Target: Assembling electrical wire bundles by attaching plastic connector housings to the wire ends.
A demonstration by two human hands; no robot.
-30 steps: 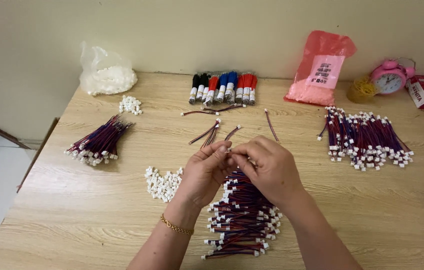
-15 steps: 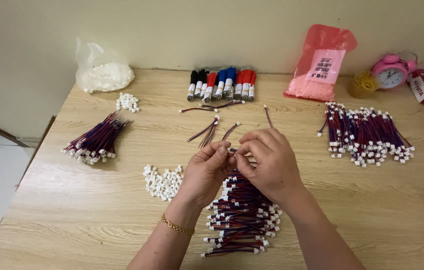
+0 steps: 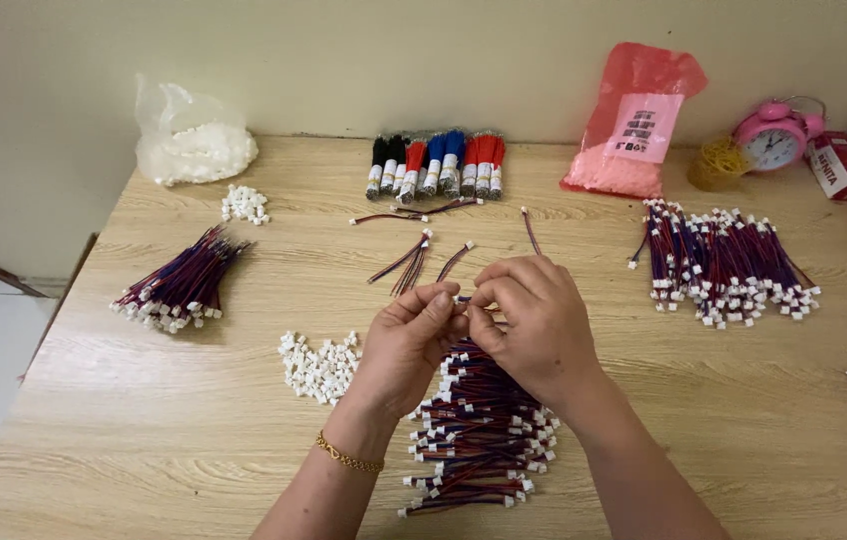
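**A:** What have you got between your hands right now?

**B:** Your left hand (image 3: pixel 412 335) and right hand (image 3: pixel 532 318) are drawn together over the middle of the pale wooden table (image 3: pixel 144 440), fingertips meeting. They pinch a small white plastic connector on a thin red-and-blue wire lead (image 3: pixel 463 299). Most of it is hidden by your fingers, so you cannot tell how far the parts are seated.

**A:** How will that piece handle?

**B:** By its look, very light and limp. The wire will flop, while the plastic end looks stiff, smooth and easy to drop. Grip the lead just behind its tip with one hand and the connector by its flat sides with the other. Squeeze gently, since the fine ends probably bend.

**A:** Where is the stock?

**B:** The heap of finished red-and-blue leads with white ends (image 3: pixel 479 430) lies at six o'clock from your hands, just beneath them. The scatter of loose white plastic connectors (image 3: pixel 321 366) sits at eight o'clock, near your left wrist. A few loose leads (image 3: pixel 409 262) lie at twelve o'clock. Another bundle of leads (image 3: pixel 182 285) lies well off at nine o'clock, and a wide spread of leads (image 3: pixel 729 265) at two o'clock.
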